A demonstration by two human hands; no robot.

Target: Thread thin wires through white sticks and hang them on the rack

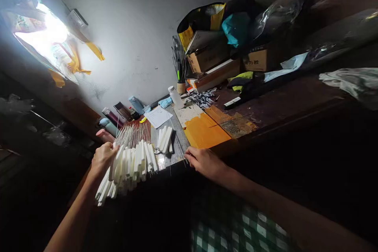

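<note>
Glare: lamp point(56, 27), upper left | foreground near-black | right edge blurred

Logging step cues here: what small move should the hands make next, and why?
Probably have the left hand ease one stick off the heap of white sticks, since its thumb and fingers are at the heap's left side. The right hand is apart from the heap, its fingertips by the thin dark rods; whether it grips one is too small to tell.
</note>
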